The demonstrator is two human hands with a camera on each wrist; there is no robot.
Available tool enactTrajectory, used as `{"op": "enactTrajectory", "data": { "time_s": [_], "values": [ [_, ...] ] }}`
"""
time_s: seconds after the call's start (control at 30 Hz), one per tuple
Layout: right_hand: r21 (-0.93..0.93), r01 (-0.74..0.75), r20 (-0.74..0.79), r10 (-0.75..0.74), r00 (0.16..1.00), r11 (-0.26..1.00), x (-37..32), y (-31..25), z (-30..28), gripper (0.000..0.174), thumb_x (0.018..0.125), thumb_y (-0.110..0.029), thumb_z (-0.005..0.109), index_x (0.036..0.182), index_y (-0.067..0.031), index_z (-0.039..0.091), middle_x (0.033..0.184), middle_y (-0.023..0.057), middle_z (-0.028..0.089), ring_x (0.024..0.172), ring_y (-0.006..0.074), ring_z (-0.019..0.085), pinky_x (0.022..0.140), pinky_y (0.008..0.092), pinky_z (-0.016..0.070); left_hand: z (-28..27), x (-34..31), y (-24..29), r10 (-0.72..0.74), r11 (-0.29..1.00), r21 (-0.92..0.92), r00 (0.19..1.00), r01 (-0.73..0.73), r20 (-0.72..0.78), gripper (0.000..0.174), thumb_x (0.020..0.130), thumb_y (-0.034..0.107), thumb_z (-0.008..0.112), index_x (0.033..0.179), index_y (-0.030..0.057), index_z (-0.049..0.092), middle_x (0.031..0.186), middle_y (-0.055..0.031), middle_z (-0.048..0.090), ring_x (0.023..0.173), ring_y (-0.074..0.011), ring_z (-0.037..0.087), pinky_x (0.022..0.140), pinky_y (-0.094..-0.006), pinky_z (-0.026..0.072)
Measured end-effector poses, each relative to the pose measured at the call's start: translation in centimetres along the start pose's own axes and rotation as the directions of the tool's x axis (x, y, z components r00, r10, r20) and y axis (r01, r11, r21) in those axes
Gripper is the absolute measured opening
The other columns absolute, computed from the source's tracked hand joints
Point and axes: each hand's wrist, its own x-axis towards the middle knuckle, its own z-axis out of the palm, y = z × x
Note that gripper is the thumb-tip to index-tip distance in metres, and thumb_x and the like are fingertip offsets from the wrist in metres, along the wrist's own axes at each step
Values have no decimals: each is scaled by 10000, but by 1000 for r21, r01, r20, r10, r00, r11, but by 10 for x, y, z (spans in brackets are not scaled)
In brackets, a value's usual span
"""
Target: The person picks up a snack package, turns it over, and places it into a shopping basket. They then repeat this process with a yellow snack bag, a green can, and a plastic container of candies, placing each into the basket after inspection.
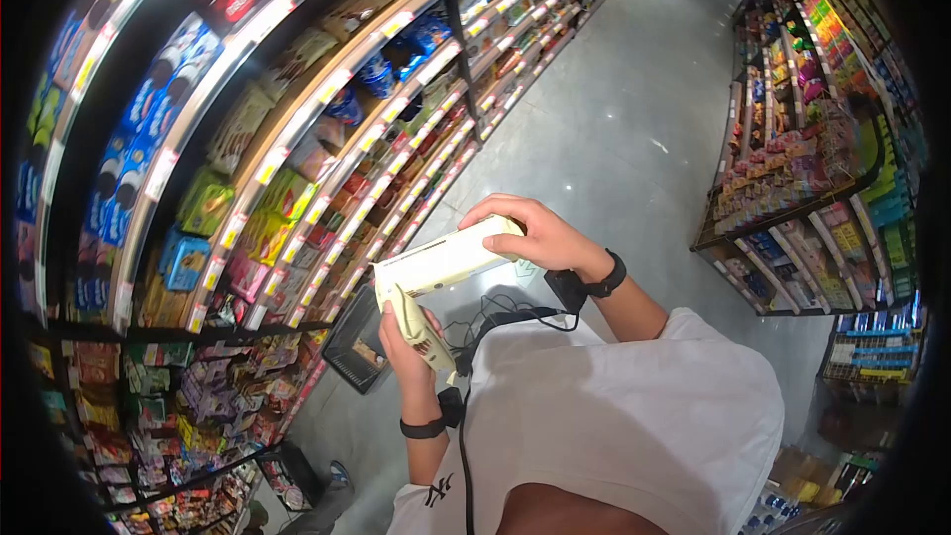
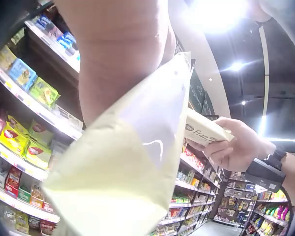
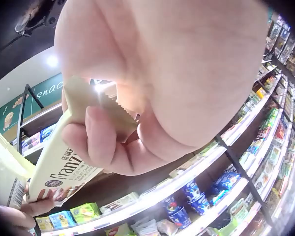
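Observation:
My right hand (image 1: 540, 236) grips one end of a long, cream-coloured snack packet (image 1: 441, 263), thumb on its near side. In the right wrist view, brown lettering beginning "Franz" and a food picture show on that packet, with fingers curled round its crimped end. My left hand (image 1: 401, 347) holds a second pale cream packet (image 1: 424, 335), tilted downward. The two packets meet at a corner in the head view, in front of my chest. Close to the left wrist camera, the second packet (image 2: 123, 167) looks large and glossy, and the left fingers are mostly hidden.
Long snack shelves (image 1: 347, 89) with price strips run along the left. A black basket (image 1: 357, 342) sits on the grey floor (image 1: 614, 119) beside them. Another display rack (image 1: 783, 168) stands across the aisle at right. Black cables (image 1: 495, 317) hang between my wrists.

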Motion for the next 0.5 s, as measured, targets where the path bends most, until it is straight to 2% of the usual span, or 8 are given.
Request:
{"op": "enactTrajectory", "data": {
  "time_s": [0.07,0.1,0.17,0.27,0.33,0.43,0.5],
  "values": [
    [-16,-25,-32,25,999,1000,-8,2,-21,315,943,-93,650,1248,-31,700,1186,83,679,1121,199,618,1003,335,470,17,6,-1,-33,999,-38,999,32,-8,456,1129,469,345,1119,70,567,739,-78,568,632,-171,560,558,-295,490],
    [-33,-28,-42,27,999,999,-11,6,-29,314,943,-94,650,1246,-30,700,1188,83,679,1126,199,617,1010,338,468,26,9,-3,-35,995,-96,997,29,-62,458,1133,447,329,1144,62,576,735,-79,570,629,-168,556,561,-297,491],
    [-48,-39,-48,36,998,998,-13,12,-42,312,941,-90,647,1242,-28,699,1194,85,675,1133,203,616,1020,345,465,30,16,-3,-32,993,-115,999,30,-16,452,1139,426,320,1153,56,579,731,-79,569,631,-170,555,565,-300,493],
    [-44,-30,-16,29,999,999,-7,17,-50,319,940,-94,644,1248,-21,687,1218,96,665,1151,213,614,1035,354,463,33,19,-1,14,996,-83,1000,-13,4,473,1134,475,383,1046,55,581,736,-79,600,607,-165,589,554,-300,509],
    [-42,22,24,-21,999,999,3,19,-50,344,944,-123,649,1270,-11,668,1248,107,657,1181,218,613,1051,356,460,33,20,1,-29,997,-76,998,24,-59,457,1137,466,391,1068,56,580,745,-79,604,616,-160,596,557,-296,513],
    [306,-19,135,-23,991,952,20,21,-34,399,946,-123,659,1325,-3,622,1289,110,643,1244,208,604,1084,344,453,20,22,4,-30,992,-127,995,17,-100,456,1144,458,390,1094,49,587,759,-84,613,630,-156,604,570,-298,523],
    [439,-123,293,-12,956,890,34,17,-22,535,946,-237,687,1401,13,557,1399,123,591,1338,225,558,1142,375,421,8,24,7,-22,994,-112,994,9,-110,480,1146,471,379,1092,47,597,734,-78,607,623,-159,600,570,-305,517]
  ]
}}
